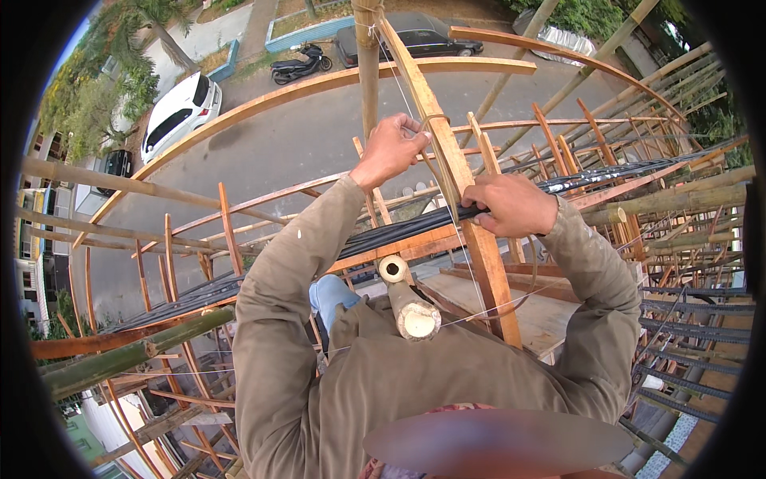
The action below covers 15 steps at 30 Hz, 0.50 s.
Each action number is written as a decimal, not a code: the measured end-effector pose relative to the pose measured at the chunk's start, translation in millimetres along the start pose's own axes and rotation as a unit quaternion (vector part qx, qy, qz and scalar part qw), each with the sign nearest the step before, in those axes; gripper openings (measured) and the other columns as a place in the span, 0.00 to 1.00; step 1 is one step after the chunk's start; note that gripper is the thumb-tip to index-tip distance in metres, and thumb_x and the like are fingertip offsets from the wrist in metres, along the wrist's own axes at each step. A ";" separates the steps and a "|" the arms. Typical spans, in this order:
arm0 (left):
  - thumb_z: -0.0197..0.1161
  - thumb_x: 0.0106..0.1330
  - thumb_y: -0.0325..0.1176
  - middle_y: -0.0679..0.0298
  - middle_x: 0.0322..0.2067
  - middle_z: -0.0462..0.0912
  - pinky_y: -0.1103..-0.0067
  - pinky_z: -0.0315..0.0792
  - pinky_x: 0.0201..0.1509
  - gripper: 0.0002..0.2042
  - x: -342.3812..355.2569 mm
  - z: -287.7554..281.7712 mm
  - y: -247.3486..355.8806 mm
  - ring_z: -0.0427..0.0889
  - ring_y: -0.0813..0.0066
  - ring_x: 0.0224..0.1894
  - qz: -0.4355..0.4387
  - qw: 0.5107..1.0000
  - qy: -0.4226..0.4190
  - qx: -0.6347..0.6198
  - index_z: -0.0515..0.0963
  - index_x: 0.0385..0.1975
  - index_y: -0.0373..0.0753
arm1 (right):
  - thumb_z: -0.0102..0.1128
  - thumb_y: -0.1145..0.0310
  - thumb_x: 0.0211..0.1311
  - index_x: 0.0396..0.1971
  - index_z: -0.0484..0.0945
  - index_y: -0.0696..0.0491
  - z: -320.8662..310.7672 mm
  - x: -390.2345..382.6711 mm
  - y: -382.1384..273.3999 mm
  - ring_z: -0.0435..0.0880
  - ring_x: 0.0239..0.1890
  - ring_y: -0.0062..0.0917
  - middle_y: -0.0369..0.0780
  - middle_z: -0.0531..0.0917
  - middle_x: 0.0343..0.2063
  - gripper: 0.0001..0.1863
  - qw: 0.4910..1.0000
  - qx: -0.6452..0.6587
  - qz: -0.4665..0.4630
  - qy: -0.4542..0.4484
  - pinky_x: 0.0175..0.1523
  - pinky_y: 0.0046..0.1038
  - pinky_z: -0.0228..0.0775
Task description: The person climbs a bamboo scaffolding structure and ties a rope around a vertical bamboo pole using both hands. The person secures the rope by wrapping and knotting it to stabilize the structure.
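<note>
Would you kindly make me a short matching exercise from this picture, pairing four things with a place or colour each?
Column one:
1. left hand
2. right hand
3. motorcycle
4. trouser leg

Column two:
A. light blue
B. at the right edge of the long wooden beam
C. just left of the dark car
D. at that beam's left edge

Right pairs: 1-D, 2-B, 3-C, 4-A

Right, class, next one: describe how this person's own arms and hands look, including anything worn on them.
Both arms wear long, loose, creased sleeves in dull brownish olive, the left sleeve with a small pale mark on it. The right sleeve matches in colour. The left hand and right hand are bare, without gloves.
</note>
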<state>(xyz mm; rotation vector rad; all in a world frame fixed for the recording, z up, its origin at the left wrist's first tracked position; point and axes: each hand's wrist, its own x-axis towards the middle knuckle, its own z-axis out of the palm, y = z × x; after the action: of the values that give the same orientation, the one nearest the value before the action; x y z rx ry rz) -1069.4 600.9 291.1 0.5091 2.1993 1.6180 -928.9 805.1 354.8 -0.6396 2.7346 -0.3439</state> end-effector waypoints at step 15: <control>0.51 0.79 0.38 0.62 0.27 0.82 0.75 0.78 0.38 0.12 -27.5 14.8 15.4 0.81 0.75 0.29 0.009 0.951 -0.154 -0.269 0.73 0.40 0.36 | 0.66 0.65 0.60 0.35 0.80 0.61 32.7 -44.0 -11.1 0.87 0.33 0.44 0.48 0.84 0.27 0.13 0.981 -0.092 0.130 -0.112 0.38 0.44 0.78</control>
<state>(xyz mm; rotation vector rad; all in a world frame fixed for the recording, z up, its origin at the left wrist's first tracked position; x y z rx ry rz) -1037.1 604.0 303.7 0.5679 1.4519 1.9002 -875.7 810.6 338.7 -0.3317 2.6051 0.0407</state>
